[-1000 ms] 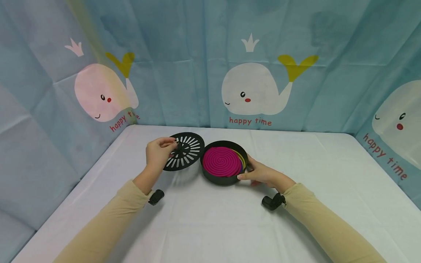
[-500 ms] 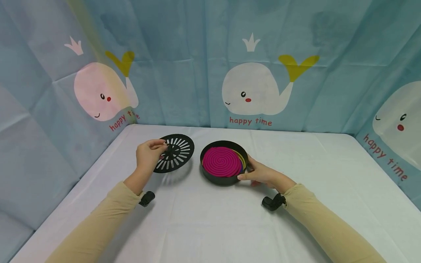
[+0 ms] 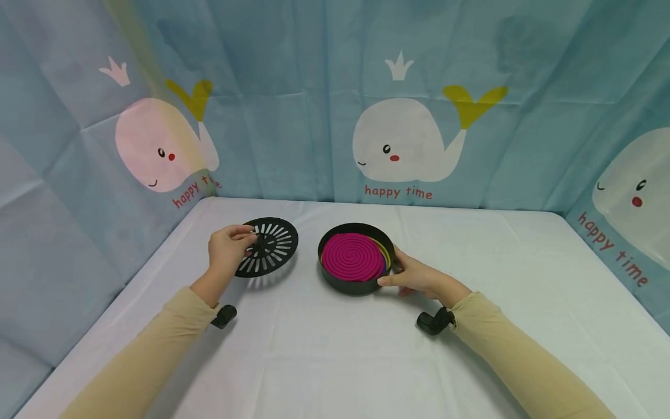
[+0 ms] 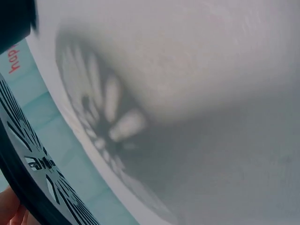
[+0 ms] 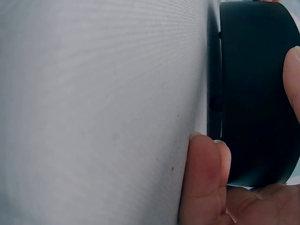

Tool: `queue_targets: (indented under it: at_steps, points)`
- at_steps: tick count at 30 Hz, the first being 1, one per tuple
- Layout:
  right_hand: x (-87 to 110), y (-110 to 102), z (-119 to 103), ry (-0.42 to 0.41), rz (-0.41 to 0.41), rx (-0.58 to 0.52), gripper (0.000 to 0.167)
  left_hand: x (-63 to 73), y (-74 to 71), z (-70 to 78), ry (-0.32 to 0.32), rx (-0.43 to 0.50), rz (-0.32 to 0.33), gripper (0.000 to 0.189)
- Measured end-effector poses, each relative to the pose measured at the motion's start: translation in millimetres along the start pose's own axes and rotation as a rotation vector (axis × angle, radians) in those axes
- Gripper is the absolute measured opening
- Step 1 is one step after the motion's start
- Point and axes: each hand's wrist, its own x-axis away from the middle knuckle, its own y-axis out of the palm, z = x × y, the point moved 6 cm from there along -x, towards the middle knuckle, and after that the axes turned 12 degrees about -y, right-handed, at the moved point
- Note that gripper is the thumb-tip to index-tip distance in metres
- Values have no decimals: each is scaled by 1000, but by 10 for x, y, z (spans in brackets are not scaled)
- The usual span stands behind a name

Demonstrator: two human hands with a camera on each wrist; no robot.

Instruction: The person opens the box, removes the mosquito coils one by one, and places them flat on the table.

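Note:
My left hand (image 3: 228, 249) pinches the knob at the centre of a round black slotted lid (image 3: 277, 251), holding it tilted above the table. In the left wrist view the slotted lid (image 4: 28, 164) runs along the lower left, and its shadow falls on the cloth. To its right stands a round black container (image 3: 349, 287) with a magenta spiral coaster (image 3: 352, 257) on top inside; yellow and blue edges show beneath. My right hand (image 3: 419, 276) grips the container's right side, thumb at the front wall. The right wrist view shows the container's dark side wall (image 5: 258, 93) between thumb and fingers.
A white cloth covers the table (image 3: 345, 361). Behind it hangs a blue curtain (image 3: 293, 145) with whale prints, folding round at both sides. Small black cameras sit at the left wrist (image 3: 225, 316) and right wrist (image 3: 435, 322).
My left hand has carried the slotted lid leftward and slightly lower, away from the container, widening the gap between them. The right hand and the container have stayed in place.

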Motion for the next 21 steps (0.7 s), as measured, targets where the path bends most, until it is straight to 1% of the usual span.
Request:
queue_targets:
  at_steps: [5, 10, 14, 18, 21]
  points:
    - [1, 0, -6, -2, -3, -3, 108, -80, -24, -61, -17, -27, 10, 28]
    - [-1, -3, -10, -2, -2, 3, 108, -133, -65, -80, -46, -31, 4, 28]
    - [-2, -4, -9, -8, -3, 6, 108, -185, -80, -128, -75, -30, -8, 28]
    - [-1, -5, -3, -8, -2, 6, 108, -227, -87, -181, -101, -12, -1, 25]
    - [-1, -5, 4, -4, 0, 7, 108, -254, -92, -216, -112, -20, 5, 23]
